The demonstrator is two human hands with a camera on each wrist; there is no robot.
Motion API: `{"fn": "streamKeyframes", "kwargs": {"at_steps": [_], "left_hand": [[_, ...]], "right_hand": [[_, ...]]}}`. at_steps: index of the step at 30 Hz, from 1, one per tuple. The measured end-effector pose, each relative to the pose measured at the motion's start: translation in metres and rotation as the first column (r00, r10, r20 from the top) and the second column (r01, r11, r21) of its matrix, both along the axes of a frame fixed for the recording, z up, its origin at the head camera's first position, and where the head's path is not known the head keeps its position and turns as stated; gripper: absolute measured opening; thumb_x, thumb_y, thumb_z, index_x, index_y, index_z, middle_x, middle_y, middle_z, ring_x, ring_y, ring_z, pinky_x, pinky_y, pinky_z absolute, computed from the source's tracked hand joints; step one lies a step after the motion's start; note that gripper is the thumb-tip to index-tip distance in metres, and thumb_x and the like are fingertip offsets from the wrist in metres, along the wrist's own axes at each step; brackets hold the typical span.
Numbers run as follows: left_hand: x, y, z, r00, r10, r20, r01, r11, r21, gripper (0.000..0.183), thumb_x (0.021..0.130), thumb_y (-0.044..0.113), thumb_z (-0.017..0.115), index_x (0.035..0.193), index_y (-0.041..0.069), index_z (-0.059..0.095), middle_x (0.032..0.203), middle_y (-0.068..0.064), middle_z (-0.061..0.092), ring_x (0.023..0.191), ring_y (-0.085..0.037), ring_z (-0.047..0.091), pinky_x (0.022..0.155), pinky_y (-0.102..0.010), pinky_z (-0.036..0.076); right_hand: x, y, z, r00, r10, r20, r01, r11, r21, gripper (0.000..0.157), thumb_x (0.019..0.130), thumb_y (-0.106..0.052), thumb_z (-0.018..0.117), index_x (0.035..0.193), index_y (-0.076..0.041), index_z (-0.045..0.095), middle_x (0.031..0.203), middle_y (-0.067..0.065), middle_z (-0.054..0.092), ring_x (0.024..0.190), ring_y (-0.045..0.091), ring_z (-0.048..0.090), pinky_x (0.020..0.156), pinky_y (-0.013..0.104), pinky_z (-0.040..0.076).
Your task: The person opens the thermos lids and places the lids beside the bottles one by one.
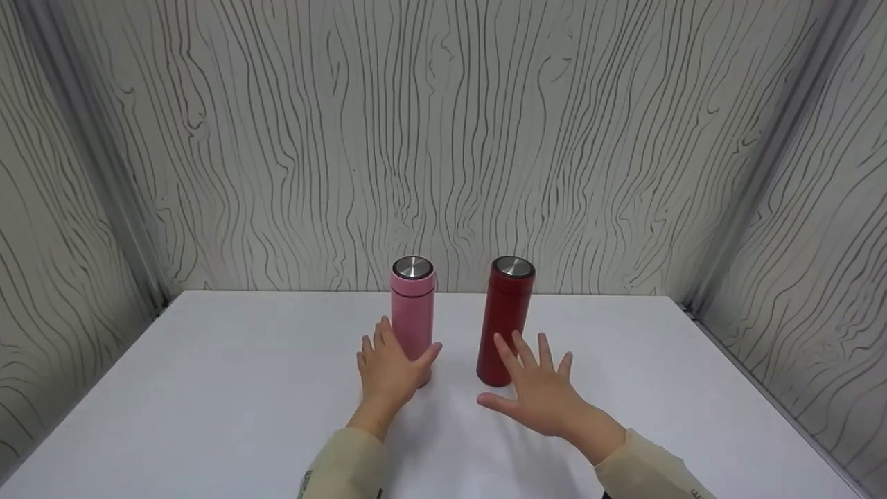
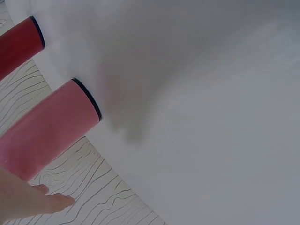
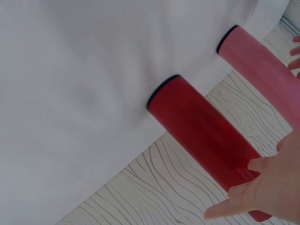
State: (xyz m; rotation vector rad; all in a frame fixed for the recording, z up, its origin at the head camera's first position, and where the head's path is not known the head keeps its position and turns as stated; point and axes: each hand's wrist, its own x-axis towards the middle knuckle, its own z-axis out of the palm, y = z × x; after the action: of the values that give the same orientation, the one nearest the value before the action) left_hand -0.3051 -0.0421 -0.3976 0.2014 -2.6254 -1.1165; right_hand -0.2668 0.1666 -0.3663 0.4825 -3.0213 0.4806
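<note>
Two upright thermos bottles stand side by side on the white table. The pink thermos (image 1: 414, 315) has a silver-topped lid with a dark rim; the red thermos (image 1: 504, 319) to its right has the same kind of lid. My left hand (image 1: 390, 365) is in front of the pink thermos, thumb spread away from the fingers and not wrapped round it. Fingers splayed, my right hand (image 1: 544, 395) is in front of the red thermos's lower part. In the right wrist view its fingers overlap the red thermos (image 3: 201, 131); I cannot tell whether they touch it.
The white table (image 1: 229, 388) runs back to a wood-grain patterned panel (image 1: 346, 138). Similar side panels (image 1: 831, 277) meet it at grey corner posts (image 1: 755, 180). Both forearms wear light beige sleeves (image 1: 346, 464).
</note>
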Motion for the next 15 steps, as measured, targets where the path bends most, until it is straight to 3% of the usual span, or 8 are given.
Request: {"fn": "streamKeyframes", "kwargs": {"at_steps": [8,15], "left_hand": [[-0.014,-0.001,0.002,0.997,0.025,0.074,-0.030,0.997,0.076,0.099,0.078,0.052,0.065,0.146,-0.002,0.018,0.149,-0.024,0.027,0.138,-0.046,0.020,0.113,-0.059,0.015],[-0.022,-0.003,0.004,0.996,0.024,0.082,-0.032,0.995,0.096,0.100,0.078,0.053,0.064,0.146,-0.003,0.017,0.149,-0.025,0.026,0.138,-0.046,0.020,0.113,-0.059,0.015]], "right_hand": [[-0.001,0.001,-0.002,1.000,-0.005,0.018,0.005,1.000,0.002,0.094,0.076,-0.070,0.053,0.149,-0.019,0.022,0.154,0.017,0.021,0.140,0.050,0.003,0.099,0.077,-0.002],[-0.003,0.001,-0.003,1.000,-0.005,0.011,0.004,1.000,0.012,0.094,0.076,-0.071,0.052,0.149,-0.019,0.023,0.154,0.016,0.023,0.140,0.050,0.004,0.099,0.077,-0.001]]}}
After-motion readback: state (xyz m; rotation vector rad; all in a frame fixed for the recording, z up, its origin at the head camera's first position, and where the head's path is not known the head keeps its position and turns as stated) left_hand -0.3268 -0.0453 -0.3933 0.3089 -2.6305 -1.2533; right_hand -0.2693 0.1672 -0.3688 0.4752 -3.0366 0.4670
